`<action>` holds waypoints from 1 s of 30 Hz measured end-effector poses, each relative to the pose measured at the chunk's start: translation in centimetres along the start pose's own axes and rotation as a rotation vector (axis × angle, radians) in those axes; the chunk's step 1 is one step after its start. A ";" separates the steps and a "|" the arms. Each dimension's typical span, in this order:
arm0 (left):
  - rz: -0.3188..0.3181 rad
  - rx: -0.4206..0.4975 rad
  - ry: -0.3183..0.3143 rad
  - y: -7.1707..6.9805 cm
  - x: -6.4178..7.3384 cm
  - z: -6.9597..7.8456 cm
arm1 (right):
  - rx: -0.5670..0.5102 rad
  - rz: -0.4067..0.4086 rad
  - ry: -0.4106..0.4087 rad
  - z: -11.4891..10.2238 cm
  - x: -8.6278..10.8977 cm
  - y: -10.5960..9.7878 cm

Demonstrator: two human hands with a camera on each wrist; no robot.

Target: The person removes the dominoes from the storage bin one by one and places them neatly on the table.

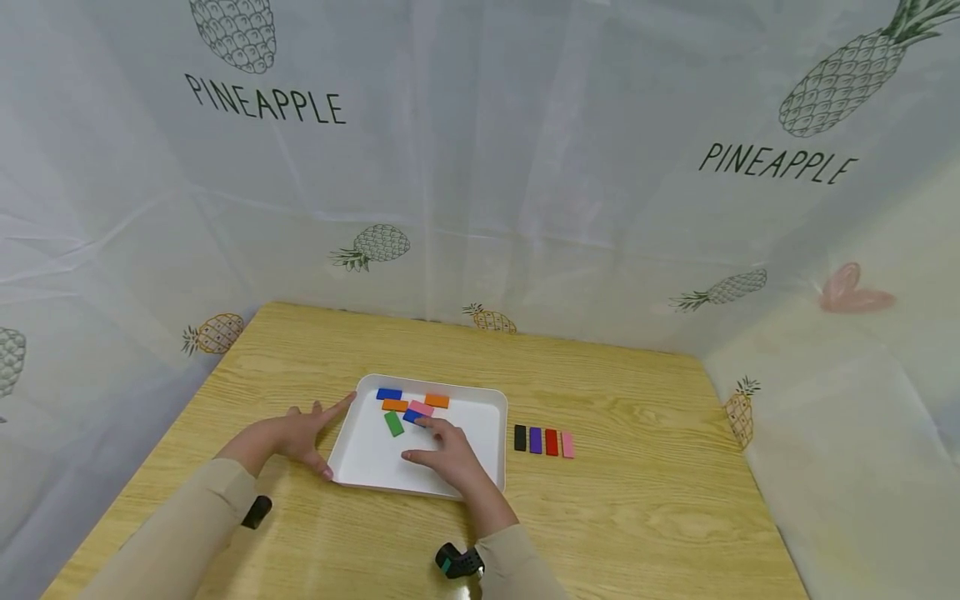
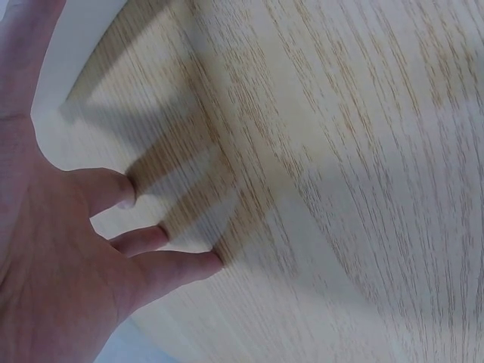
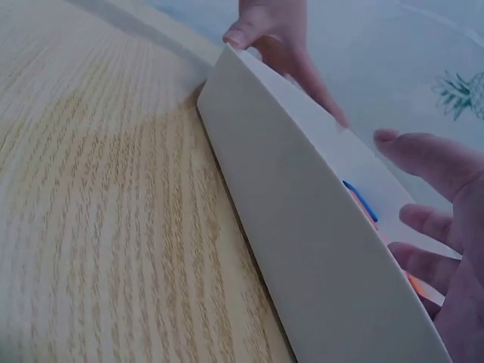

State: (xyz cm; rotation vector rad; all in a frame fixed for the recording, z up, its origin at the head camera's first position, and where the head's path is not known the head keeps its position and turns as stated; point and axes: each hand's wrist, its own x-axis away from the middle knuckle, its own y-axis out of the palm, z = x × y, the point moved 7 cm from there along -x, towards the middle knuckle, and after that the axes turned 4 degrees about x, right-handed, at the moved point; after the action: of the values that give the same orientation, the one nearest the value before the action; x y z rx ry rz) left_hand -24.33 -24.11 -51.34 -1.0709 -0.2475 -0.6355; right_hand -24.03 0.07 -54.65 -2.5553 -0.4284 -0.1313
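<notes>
Reaching into the white tray, the right hand has its thumb well away from its fingers, with fingertips at a blue block (I cannot tell if they touch it). The left hand is spread wide and grips nothing; its thumb and pointing finger touch the left side of the tray. The tray lies flat on the wooden table.

The left wrist view shows three more fingers of the left hand, poking out near the wood with shadows beside them, which the head view mostly hides. The right wrist view shows the outside of the tray's wall, with just bits of blue and orange peeking over.

Only the head view lets you count all the blocks. Inside the tray are two blue ones, two orange blocks, one pink block and one green block, so six. Just right of the tray, four lie in a row: one black block, one purple block, one red block and another pink one. Behind the table hangs a pale curtain with pineapples on it
</notes>
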 end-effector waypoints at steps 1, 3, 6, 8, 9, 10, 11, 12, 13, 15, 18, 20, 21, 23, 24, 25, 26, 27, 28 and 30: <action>0.000 -0.003 0.000 0.0 0.0 0.0 | 0.004 -0.006 0.003 0.0 0.0 0.0; -0.001 -0.008 -0.002 0.0 0.0 0.1 | 0.012 -0.017 0.008 0.0 0.0 0.0; 0.001 -0.017 0.002 -0.1 -0.1 0.1 | 0.016 -0.024 0.001 -0.2 0.0 -0.2; 0.001 -0.020 0.004 -0.2 0.0 0.2 | 0.010 -0.032 -0.003 -0.3 0.0 -0.3; -0.001 -0.023 0.005 -0.2 0.0 0.2 | 0.003 -0.036 -0.002 -0.3 -0.1 -0.3; 0.001 -0.021 0.009 -0.2 0.0 0.2 | 0.000 -0.040 -0.003 -0.3 -0.1 -0.3; 0.002 -0.018 0.012 -0.2 0.1 0.2 | -0.003 -0.043 -0.006 -0.3 -0.1 -0.4; 0.002 -0.016 0.016 -0.2 0.1 0.2 | -0.009 -0.049 0.000 -0.2 -0.1 -0.3; 0.001 -0.017 0.014 -0.2 0.1 0.2 | -0.008 -0.056 0.004 -0.1 -0.1 -0.3; 0.002 -0.015 0.014 -0.1 0.1 0.1 | -0.004 -0.071 0.004 0.0 -0.1 -0.2; 0.005 -0.014 0.012 -0.1 0.1 0.1 | 0.004 -0.090 0.000 0.2 0.0 0.0; 0.008 -0.013 0.011 -0.1 0.0 0.0 | 0.004 -0.103 -0.008 0.2 0.1 0.0; 0.009 -0.011 0.012 0.0 0.0 0.0 | 0.003 -0.110 -0.011 0.1 0.2 0.1; 0.010 -0.010 0.014 0.0 0.0 -0.1 | 0.004 -0.125 -0.021 0.1 0.4 0.2; 0.010 -0.010 0.013 0.0 -0.1 -0.1 | 0.004 -0.134 -0.030 0.1 0.4 0.2; 0.010 -0.011 0.012 0.0 -0.1 -0.2 | 0.003 -0.144 -0.041 0.0 0.5 0.2; 0.010 -0.012 0.012 0.0 -0.1 -0.2 | 0.005 -0.154 -0.049 -0.1 0.6 0.2; 0.010 -0.011 0.010 0.0 -0.1 -0.2 | 0.006 -0.163 -0.058 -0.1 0.6 0.3; 0.011 -0.013 0.010 0.0 -0.1 -0.2 | 0.009 -0.170 -0.067 -0.2 0.6 0.2; 0.011 -0.013 0.007 0.0 -0.2 -0.2 | 0.011 -0.177 -0.083 -0.3 0.7 0.2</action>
State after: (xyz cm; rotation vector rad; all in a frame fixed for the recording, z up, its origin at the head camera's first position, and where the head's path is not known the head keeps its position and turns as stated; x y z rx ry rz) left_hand -24.50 -24.24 -51.49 -1.0820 -0.2309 -0.6318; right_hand -23.34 -0.03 -54.39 -2.5157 -0.6857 -0.0871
